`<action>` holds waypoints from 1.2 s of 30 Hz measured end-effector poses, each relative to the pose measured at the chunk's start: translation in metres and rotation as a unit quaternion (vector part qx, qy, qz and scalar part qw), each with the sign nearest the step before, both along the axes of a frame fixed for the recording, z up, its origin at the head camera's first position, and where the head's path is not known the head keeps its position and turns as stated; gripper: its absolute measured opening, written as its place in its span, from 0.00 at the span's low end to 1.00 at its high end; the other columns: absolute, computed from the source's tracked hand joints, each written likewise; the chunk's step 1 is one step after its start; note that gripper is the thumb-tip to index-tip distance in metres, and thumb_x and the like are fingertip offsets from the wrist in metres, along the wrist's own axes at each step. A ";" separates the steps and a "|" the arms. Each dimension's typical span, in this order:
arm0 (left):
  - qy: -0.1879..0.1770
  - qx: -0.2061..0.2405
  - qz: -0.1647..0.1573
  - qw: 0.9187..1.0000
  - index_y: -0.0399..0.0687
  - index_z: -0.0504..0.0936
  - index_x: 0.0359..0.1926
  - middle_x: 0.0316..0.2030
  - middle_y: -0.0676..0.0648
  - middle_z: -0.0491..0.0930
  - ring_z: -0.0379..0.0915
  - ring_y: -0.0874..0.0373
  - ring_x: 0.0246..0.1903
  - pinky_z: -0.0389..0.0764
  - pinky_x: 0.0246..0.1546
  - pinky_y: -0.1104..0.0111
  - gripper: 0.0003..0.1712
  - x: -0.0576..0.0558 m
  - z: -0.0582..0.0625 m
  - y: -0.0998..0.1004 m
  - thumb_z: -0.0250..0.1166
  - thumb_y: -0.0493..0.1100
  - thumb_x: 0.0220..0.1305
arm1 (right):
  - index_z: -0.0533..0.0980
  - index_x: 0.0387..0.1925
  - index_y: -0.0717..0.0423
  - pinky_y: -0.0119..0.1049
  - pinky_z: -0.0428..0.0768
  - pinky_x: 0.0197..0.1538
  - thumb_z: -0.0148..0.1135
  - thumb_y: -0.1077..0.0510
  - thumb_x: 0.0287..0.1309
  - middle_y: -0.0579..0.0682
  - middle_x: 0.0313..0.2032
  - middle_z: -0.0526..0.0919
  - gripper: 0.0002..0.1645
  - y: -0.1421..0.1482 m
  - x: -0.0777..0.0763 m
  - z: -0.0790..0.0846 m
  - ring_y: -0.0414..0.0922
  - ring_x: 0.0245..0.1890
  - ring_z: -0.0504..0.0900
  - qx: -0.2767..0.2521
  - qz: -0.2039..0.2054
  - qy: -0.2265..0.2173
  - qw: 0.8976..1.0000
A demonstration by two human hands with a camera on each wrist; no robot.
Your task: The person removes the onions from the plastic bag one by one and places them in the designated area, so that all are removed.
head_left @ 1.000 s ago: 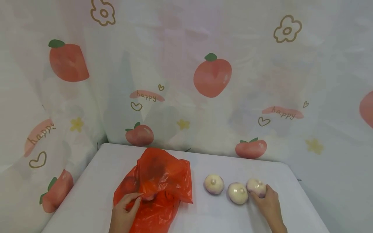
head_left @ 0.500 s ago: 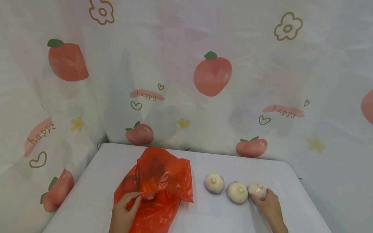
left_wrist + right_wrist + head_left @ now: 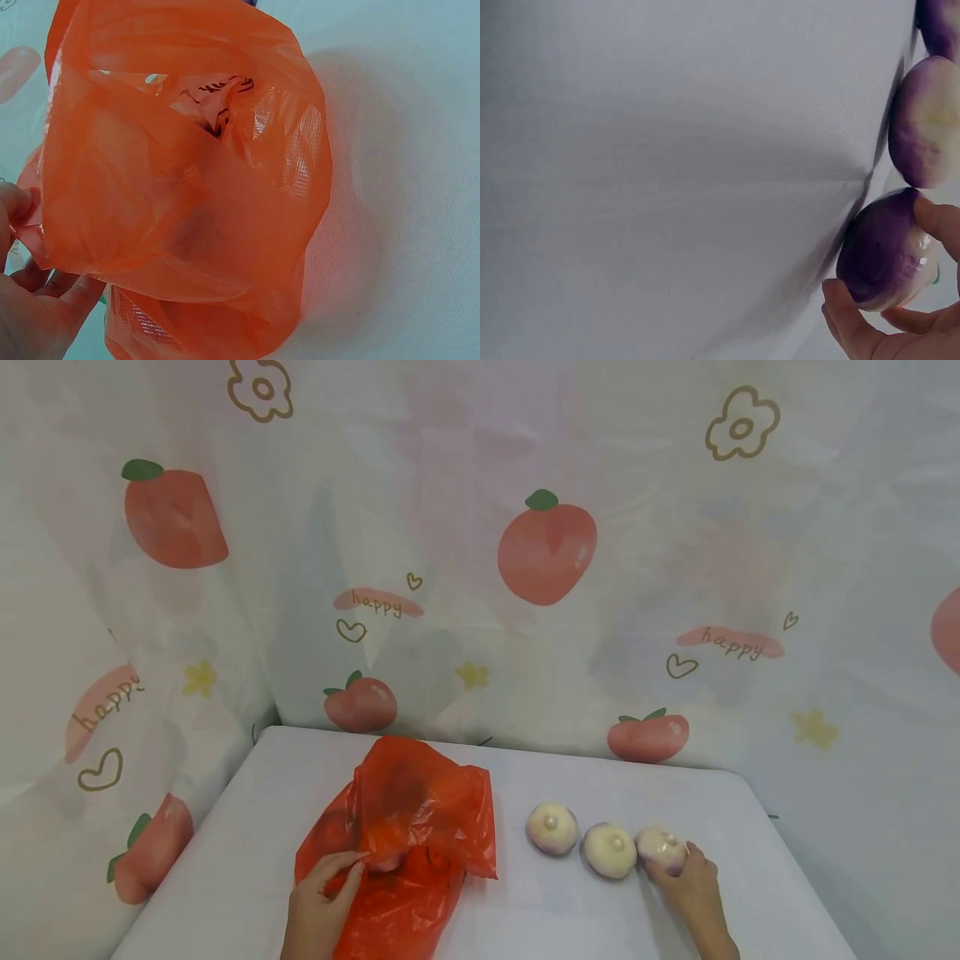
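Note:
In the head view my left hand (image 3: 322, 902) pinches the edge of a red plastic bag (image 3: 420, 810) between thumb and fingertips. The crumpled bag's mouth faces me; darker round shapes show through its thin film. On the right, my right hand (image 3: 692, 885) grips a round white-and-purple vegetable (image 3: 662, 849), the rightmost of three in a row. Another such vegetable (image 3: 609, 850) sits right at its left side, and a third vegetable (image 3: 552, 828) lies farther left. The right wrist view shows thumb and fingers around the held vegetable (image 3: 885, 251), its purple underside low over the table.
A white-covered table (image 3: 525, 910) carries everything. Behind it and to the left hang white cloth walls (image 3: 450, 485) printed with red fruit, flowers and hearts. The bag stands left of the row of vegetables.
My right hand and its vegetable have shifted slightly toward me. The middle vegetable has edged a little to the left. My left hand keeps the bag's edge pinched in place.

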State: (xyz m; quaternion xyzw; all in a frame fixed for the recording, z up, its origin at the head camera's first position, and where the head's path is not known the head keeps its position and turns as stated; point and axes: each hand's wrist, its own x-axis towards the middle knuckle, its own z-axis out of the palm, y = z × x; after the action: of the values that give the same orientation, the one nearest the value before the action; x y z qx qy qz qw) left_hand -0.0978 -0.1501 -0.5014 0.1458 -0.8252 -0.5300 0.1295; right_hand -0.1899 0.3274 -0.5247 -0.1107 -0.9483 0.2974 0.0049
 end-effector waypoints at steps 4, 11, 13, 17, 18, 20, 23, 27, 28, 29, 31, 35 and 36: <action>0.015 -0.004 -0.006 1.000 0.48 0.85 0.43 0.41 0.50 0.80 0.76 0.54 0.40 0.82 0.37 0.64 0.09 -0.001 0.001 0.000 0.66 0.39 0.61 | 0.46 0.61 0.84 0.68 0.56 0.57 0.65 0.47 0.54 0.85 0.54 0.52 0.56 -0.002 -0.002 -0.001 0.79 0.55 0.52 0.012 0.005 0.015 1.000; 0.030 -0.015 -0.006 0.999 0.49 0.85 0.41 0.39 0.51 0.80 0.76 0.56 0.39 0.82 0.33 0.67 0.08 -0.001 0.000 0.000 0.66 0.38 0.60 | 0.56 0.58 0.82 0.67 0.53 0.55 0.68 0.51 0.50 0.82 0.53 0.58 0.49 -0.014 -0.003 0.004 0.74 0.56 0.55 0.057 0.007 0.128 0.990; 0.031 -0.016 -0.006 0.999 0.49 0.85 0.41 0.39 0.51 0.80 0.76 0.56 0.38 0.82 0.33 0.67 0.08 -0.001 0.000 0.000 0.66 0.38 0.60 | 0.58 0.58 0.81 0.67 0.55 0.54 0.69 0.53 0.49 0.82 0.53 0.59 0.46 -0.020 -0.002 0.007 0.74 0.55 0.56 0.064 0.011 0.158 0.985; 0.034 -0.017 -0.008 0.999 0.48 0.85 0.42 0.40 0.50 0.80 0.76 0.55 0.38 0.82 0.33 0.66 0.08 0.000 0.000 0.000 0.66 0.38 0.60 | 0.59 0.59 0.78 0.67 0.59 0.53 0.69 0.56 0.50 0.79 0.54 0.59 0.43 -0.032 0.001 0.017 0.74 0.54 0.56 0.053 0.026 0.197 0.979; 0.034 -0.015 -0.007 0.999 0.48 0.85 0.42 0.40 0.50 0.80 0.76 0.55 0.38 0.82 0.34 0.66 0.08 0.000 0.000 0.000 0.66 0.38 0.60 | 0.60 0.59 0.76 0.67 0.60 0.52 0.69 0.56 0.50 0.78 0.55 0.59 0.43 -0.035 0.002 0.019 0.73 0.54 0.56 0.047 0.031 0.203 0.977; 0.036 -0.012 -0.005 0.999 0.49 0.85 0.41 0.39 0.51 0.80 0.76 0.56 0.38 0.82 0.34 0.66 0.08 0.000 -0.001 0.000 0.66 0.38 0.60 | 0.61 0.59 0.74 0.66 0.62 0.51 0.69 0.57 0.50 0.76 0.55 0.60 0.41 -0.040 0.002 0.023 0.72 0.54 0.57 0.036 0.046 0.225 0.973; 0.041 -0.015 -0.004 0.999 0.49 0.85 0.41 0.39 0.51 0.80 0.76 0.56 0.38 0.82 0.33 0.67 0.08 0.000 -0.001 0.001 0.66 0.37 0.60 | 0.64 0.58 0.71 0.66 0.63 0.50 0.69 0.57 0.51 0.73 0.55 0.63 0.38 -0.047 0.002 0.026 0.71 0.54 0.60 0.029 0.073 0.253 0.964; 0.046 -0.022 -0.002 0.999 0.49 0.85 0.41 0.38 0.52 0.80 0.76 0.57 0.37 0.82 0.32 0.68 0.08 0.001 -0.001 0.001 0.66 0.37 0.60 | 0.66 0.57 0.68 0.63 0.66 0.51 0.69 0.57 0.52 0.68 0.54 0.66 0.35 -0.058 0.002 0.026 0.67 0.54 0.63 0.015 0.109 0.279 0.954; 0.046 -0.023 -0.002 0.999 0.50 0.85 0.41 0.38 0.52 0.80 0.76 0.57 0.38 0.82 0.32 0.69 0.08 0.001 0.000 0.000 0.66 0.37 0.60 | 0.67 0.57 0.67 0.60 0.67 0.51 0.69 0.58 0.52 0.67 0.54 0.67 0.34 -0.061 0.002 0.026 0.65 0.54 0.65 0.003 0.121 0.287 0.950; 0.046 -0.024 -0.002 0.999 0.50 0.85 0.41 0.38 0.52 0.80 0.76 0.57 0.38 0.82 0.32 0.69 0.08 0.002 0.000 0.000 0.66 0.37 0.60 | 0.68 0.57 0.66 0.57 0.69 0.51 0.70 0.58 0.51 0.65 0.54 0.69 0.33 -0.064 0.002 0.025 0.63 0.54 0.67 -0.004 0.133 0.294 0.946; 0.042 -0.020 -0.005 0.999 0.49 0.85 0.41 0.39 0.52 0.80 0.76 0.57 0.38 0.82 0.33 0.69 0.08 0.002 0.000 0.000 0.66 0.38 0.60 | 0.69 0.57 0.63 0.49 0.72 0.50 0.71 0.61 0.50 0.60 0.54 0.71 0.32 -0.071 0.002 0.024 0.57 0.52 0.71 -0.020 0.161 0.310 0.937; 0.032 -0.012 -0.008 0.999 0.48 0.85 0.42 0.39 0.51 0.80 0.76 0.56 0.39 0.82 0.33 0.68 0.08 0.003 0.003 0.001 0.66 0.38 0.60 | 0.71 0.56 0.60 0.36 0.78 0.44 0.72 0.67 0.45 0.53 0.52 0.74 0.34 -0.084 0.005 0.022 0.48 0.46 0.76 -0.034 0.222 0.336 0.915; 0.031 -0.011 -0.008 0.999 0.48 0.85 0.42 0.39 0.50 0.80 0.76 0.56 0.39 0.82 0.33 0.68 0.08 0.003 0.003 0.001 0.66 0.38 0.60 | 0.71 0.56 0.59 0.35 0.78 0.43 0.72 0.68 0.44 0.52 0.51 0.75 0.34 -0.088 0.006 0.022 0.46 0.46 0.76 -0.034 0.235 0.339 0.910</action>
State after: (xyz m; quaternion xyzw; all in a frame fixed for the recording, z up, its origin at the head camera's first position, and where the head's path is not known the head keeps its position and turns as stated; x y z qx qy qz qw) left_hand -0.0950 -0.1494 -0.4985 0.1211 -0.8275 -0.5265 0.1526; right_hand -0.1834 0.2396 -0.5027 0.2231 -0.8776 0.3415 0.2519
